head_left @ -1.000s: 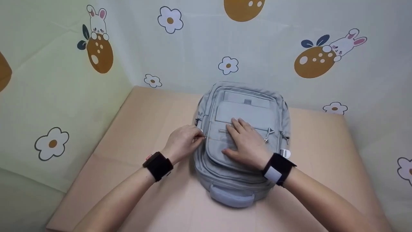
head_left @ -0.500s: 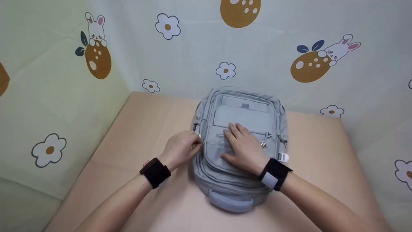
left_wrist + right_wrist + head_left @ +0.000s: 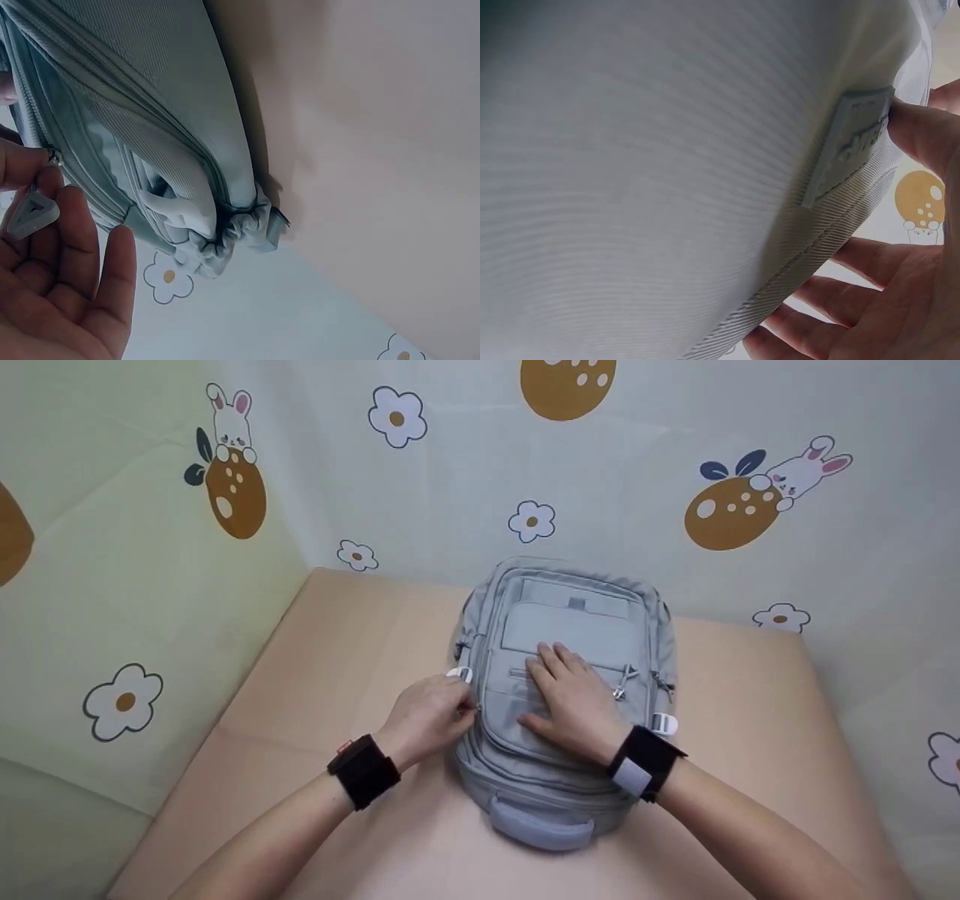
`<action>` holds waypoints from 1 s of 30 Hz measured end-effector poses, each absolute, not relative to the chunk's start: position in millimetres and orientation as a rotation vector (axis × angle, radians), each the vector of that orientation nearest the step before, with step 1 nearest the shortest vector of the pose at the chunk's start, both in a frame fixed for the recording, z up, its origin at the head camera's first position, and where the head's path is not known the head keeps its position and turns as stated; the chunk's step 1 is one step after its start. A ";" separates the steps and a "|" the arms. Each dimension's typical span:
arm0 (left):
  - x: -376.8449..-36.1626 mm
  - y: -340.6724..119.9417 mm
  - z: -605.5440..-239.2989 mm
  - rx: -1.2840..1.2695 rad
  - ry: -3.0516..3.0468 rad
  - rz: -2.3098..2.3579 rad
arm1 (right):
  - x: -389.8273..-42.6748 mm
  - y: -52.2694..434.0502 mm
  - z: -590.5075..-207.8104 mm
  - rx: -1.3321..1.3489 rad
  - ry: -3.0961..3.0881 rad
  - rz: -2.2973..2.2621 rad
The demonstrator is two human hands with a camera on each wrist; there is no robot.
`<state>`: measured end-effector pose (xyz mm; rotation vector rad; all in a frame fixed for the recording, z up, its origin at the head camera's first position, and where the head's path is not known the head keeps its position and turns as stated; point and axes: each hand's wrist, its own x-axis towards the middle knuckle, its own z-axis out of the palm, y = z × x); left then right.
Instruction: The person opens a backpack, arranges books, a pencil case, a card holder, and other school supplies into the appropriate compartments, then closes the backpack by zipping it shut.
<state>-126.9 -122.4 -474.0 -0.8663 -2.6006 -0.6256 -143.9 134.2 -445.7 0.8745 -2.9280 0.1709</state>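
A light grey backpack [image 3: 570, 626] lies on the table, its padded top handle [image 3: 541, 825] toward me. At its left edge, my left hand [image 3: 426, 718] pinches a zipper pull between thumb and finger. The left wrist view shows the metal slider [image 3: 55, 157] at the fingertips and a pale triangular tag [image 3: 34, 215] hanging over the curled fingers. My right hand [image 3: 576, 701] rests on the front panel with fingers spread and straight. In the right wrist view its thumb touches a raised rubber label [image 3: 850, 148].
A pale pink-beige table [image 3: 352, 622] surrounds the backpack. Behind and to the left stand fabric walls [image 3: 450, 472] printed with flowers and rabbits. Another zipper pull [image 3: 620, 690] hangs on the panel's right, and a white strap buckle [image 3: 664, 724] sticks out nearby.
My left hand has slid the zipper pull along the backpack's left edge, toward the handle and me. The right hand keeps its place on the panel. The head view has shifted slightly.
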 end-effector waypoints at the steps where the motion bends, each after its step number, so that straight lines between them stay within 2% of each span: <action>1: -125.1 -121.9 -474.0 -0.871 -2.603 -0.628 | -143.9 134.3 -445.7 0.874 -2.929 0.170; 9: -112.5 -116.7 -476.6 -0.963 -2.581 -0.609 | -143.9 134.7 -445.5 0.874 -2.905 0.168; 18: -110.8 -118.4 -480.6 -0.945 -2.603 -0.636 | -143.1 138.5 -440.3 0.889 -2.928 0.263; 30: -110.3 -121.5 -480.9 -0.937 -2.601 -0.661 | -121.0 175.4 -419.7 0.874 -2.897 0.361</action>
